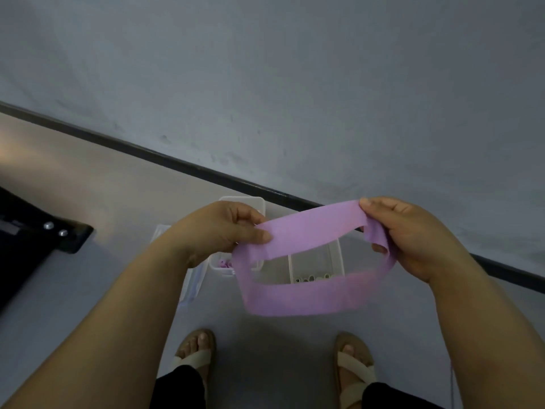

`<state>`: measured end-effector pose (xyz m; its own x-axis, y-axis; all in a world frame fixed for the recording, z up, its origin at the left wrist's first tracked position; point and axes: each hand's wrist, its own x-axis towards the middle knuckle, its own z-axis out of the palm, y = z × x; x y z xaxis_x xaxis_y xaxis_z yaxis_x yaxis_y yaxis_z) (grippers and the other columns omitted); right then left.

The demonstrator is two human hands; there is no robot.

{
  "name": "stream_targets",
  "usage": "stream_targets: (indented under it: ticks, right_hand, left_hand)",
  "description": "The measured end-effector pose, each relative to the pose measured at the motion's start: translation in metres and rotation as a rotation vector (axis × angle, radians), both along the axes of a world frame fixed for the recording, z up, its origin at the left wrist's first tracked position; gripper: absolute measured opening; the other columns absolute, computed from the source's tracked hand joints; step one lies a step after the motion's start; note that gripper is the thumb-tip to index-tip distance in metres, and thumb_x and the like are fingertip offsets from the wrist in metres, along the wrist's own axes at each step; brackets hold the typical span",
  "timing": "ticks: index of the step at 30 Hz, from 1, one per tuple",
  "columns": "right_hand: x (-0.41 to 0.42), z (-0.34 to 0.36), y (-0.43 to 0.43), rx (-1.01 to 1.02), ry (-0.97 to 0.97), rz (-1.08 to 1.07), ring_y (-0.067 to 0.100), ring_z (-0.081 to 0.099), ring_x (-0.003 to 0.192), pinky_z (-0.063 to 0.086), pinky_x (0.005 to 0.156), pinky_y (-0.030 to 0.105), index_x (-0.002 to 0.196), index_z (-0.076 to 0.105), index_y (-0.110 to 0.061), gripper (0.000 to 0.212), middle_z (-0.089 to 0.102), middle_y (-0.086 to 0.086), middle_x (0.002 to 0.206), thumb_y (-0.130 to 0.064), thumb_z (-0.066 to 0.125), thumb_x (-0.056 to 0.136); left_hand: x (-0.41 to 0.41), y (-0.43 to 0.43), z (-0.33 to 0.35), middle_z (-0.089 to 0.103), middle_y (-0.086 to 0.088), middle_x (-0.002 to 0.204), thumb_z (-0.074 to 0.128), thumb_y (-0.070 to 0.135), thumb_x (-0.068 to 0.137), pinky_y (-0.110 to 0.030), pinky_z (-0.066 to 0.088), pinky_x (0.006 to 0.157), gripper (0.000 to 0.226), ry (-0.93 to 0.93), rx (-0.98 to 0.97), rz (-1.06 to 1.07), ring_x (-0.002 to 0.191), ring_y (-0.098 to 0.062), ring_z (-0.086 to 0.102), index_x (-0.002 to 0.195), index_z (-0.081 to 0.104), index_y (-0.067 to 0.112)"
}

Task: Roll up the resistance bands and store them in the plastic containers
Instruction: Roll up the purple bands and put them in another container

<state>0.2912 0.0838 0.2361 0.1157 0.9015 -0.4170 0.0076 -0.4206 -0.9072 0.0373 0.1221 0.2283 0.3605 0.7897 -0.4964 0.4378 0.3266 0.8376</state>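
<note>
I have the purple resistance band (309, 299) up in the air, near the centre of my view, as an open loop. My left hand (227, 228) pinches its 9 o'clock end between thumb and curled fingers. My right hand (413, 234) pinches the 3 o'clock end, where the fabric bunches and twists. The upper run is fairly straight and the lower run sags, so I judge I am pulling the loop flat to start a roll. Directly beneath it on the floor sit two clear plastic containers, ready for the drop. The left container (244, 199) is mostly behind my left hand, and the purple bits inside may be rolled bands; I cannot tell. The right container (337, 255) shows only through the loop, its small pale contents unreadable. At 9 o'clock a black bolted object (44, 243) is cut off by the frame.
</note>
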Motion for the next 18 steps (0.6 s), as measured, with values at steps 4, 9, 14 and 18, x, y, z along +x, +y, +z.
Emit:
stream_targets:
  ticks: [4, 9, 14, 18]
  right_hand:
    - [0.004, 0.0, -0.001, -0.016, -0.119, 0.133, 0.01, 0.063, 0.065, 0.047, 0.062, 0.025, 0.073, 0.073, -0.016, 0.014, 0.072, -0.003, 0.071, -0.029, 0.066, 0.076]
    - [0.013, 0.006, -0.005, -0.124, -0.321, 0.422, 0.018, 0.065, 0.084, 0.051, 0.078, 0.033, 0.079, 0.075, -0.026, 0.028, 0.073, -0.006, 0.085, -0.039, 0.072, 0.055]
    - [0.023, 0.002, -0.008, -0.204, -0.387, 0.553, 0.016, 0.068, 0.082, 0.052, 0.075, 0.028, 0.073, 0.076, -0.02, 0.016, 0.074, -0.003, 0.08, -0.03, 0.077, 0.06]
    - [0.02, 0.001, -0.008, -0.12, -0.4, 0.458, 0.015, 0.067, 0.073, 0.053, 0.067, 0.026, 0.077, 0.072, -0.016, 0.003, 0.073, 0.0, 0.076, -0.017, 0.074, 0.074]
  left_hand:
    - [-0.003, 0.003, -0.007, 0.07, -0.011, 0.074, 0.072, 0.014, 0.079, -0.033, 0.054, 0.069, 0.005, 0.114, 0.163, 0.168, 0.067, -0.023, 0.063, 0.076, 0.069, 0.014]
    - [-0.021, 0.009, 0.005, 0.071, -0.003, 0.075, 0.072, 0.025, 0.074, -0.031, 0.055, 0.066, 0.004, -0.04, 0.135, 0.158, 0.07, -0.019, 0.065, 0.073, 0.072, 0.021]
    - [-0.043, 0.011, 0.013, 0.074, -0.005, 0.093, 0.084, 0.054, 0.043, -0.024, 0.057, 0.067, 0.057, -0.124, 0.028, -0.012, 0.085, -0.019, 0.071, 0.089, 0.076, 0.021]
    - [-0.045, 0.01, 0.011, 0.074, -0.006, 0.095, 0.062, 0.015, 0.083, -0.025, 0.059, 0.068, 0.017, -0.139, 0.047, 0.181, 0.084, -0.018, 0.07, 0.088, 0.076, 0.022]
